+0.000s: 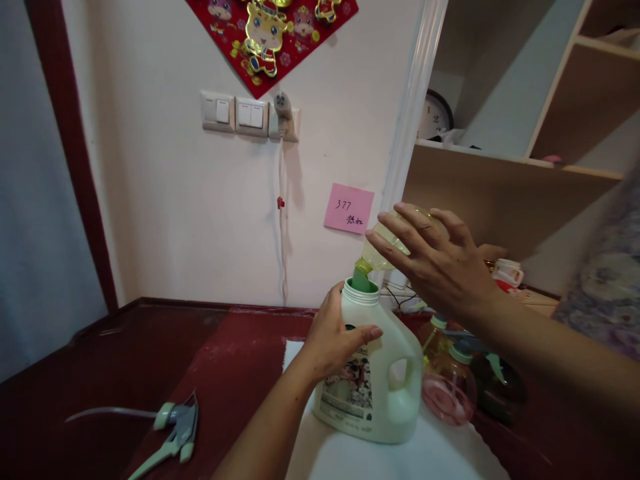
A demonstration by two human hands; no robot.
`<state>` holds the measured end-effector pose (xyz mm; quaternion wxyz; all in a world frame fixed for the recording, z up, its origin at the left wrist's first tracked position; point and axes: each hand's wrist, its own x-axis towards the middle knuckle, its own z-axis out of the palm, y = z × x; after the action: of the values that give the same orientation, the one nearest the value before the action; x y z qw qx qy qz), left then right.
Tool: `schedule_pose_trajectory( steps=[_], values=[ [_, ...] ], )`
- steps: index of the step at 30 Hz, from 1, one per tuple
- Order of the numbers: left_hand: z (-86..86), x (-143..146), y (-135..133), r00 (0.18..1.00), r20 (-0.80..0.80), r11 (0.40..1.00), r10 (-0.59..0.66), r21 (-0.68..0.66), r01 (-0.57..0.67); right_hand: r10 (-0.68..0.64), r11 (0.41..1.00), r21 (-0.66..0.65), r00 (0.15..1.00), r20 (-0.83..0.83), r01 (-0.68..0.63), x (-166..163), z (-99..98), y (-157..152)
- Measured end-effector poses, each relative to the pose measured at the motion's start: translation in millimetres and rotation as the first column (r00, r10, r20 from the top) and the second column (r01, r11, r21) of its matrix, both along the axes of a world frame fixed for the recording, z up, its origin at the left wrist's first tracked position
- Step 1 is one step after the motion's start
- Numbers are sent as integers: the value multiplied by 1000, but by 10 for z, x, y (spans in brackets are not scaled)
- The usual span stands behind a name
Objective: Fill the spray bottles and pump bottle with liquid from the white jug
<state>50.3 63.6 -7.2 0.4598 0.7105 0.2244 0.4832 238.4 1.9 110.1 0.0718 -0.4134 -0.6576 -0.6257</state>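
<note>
A pale green detergent jug with a side handle and printed label stands upright on a white sheet. My left hand grips its upper left side, the thumb across the front. My right hand is closed around a clear yellowish bottle, tilted neck-down over the jug. The bottle's neck meets the green spout inside the jug's mouth; the flow, if any, cannot be made out. On the left of the table lies a spray trigger head, its thin tube pointing left.
A pink spray bottle, a dark green bottle and a yellow one stand right of the jug. The white sheet lies on the dark red table. Behind are a wall with a plugged-in cord and shelves.
</note>
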Motion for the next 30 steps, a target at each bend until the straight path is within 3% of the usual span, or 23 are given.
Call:
schedule_pose_trajectory(
  steps=[6,12,14,17,19,22,24,26,30],
  values=[
    [28,-5,-12,1000,-10,1000,6,-10,-6,9,1000,-23,999,-35,-10,-39,-24,-2],
    [66,-25,-37,1000,-23,1000,-7,-26,6,38,982,-155,921,-387,-106,105,-166,53],
    [74,-27,-41,999,-33,999,-16,-31,15,81,952,-191,802,-591,-238,194,-202,-4],
    [73,-21,-37,998,-40,997,-54,-50,52,156,866,-112,477,-865,-488,295,-274,-228],
    [69,-12,-33,997,-38,996,-67,-56,65,138,788,-37,234,-962,-615,316,-380,-458],
    [66,0,-33,998,-53,999,-34,-31,33,16,673,29,-25,-1000,-739,255,-659,-847],
    [70,3,-41,998,-60,1000,-18,-17,17,-127,630,28,-138,-982,-776,148,-888,-1072],
    [77,3,-53,998,-62,1000,-16,-17,14,-295,600,-29,-187,-937,-800,3,-1109,-1224],
    [86,-7,-73,998,-64,999,-11,-42,8,-558,483,-58,-256,-789,-874,-266,-1525,-1281]
  ],
)
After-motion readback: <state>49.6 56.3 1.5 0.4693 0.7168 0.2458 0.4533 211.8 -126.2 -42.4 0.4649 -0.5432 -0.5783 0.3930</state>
